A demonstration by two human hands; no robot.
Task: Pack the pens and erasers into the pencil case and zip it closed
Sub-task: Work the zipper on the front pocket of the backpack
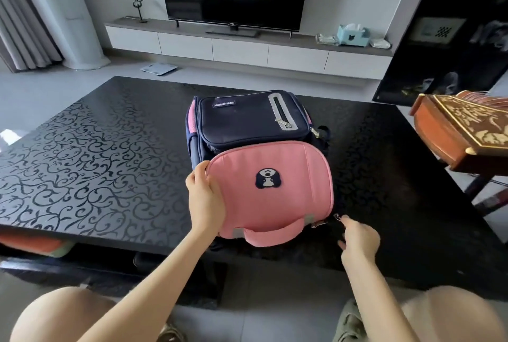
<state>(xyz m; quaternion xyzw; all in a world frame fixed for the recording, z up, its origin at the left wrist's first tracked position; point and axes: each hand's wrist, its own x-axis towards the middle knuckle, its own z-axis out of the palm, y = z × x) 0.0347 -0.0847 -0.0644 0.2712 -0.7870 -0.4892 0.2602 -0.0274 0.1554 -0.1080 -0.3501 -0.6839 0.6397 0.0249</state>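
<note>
A navy and pink backpack [264, 190] lies flat on the black patterned table [96, 163], its pink flap with a dog patch facing up. My left hand [204, 198] grips the flap's left edge, thumb on top. My right hand [357, 240] hovers at the flap's lower right corner. Its fingers are apart, and the index fingertip is right at a metal zipper pull [337, 216]. No pens, erasers or pencil case are in view.
A carved wooden box [461, 132] stands at the table's right edge. Beyond the table are a white TV cabinet [247, 47] with a television and a tissue box. My knees are below the near table edge.
</note>
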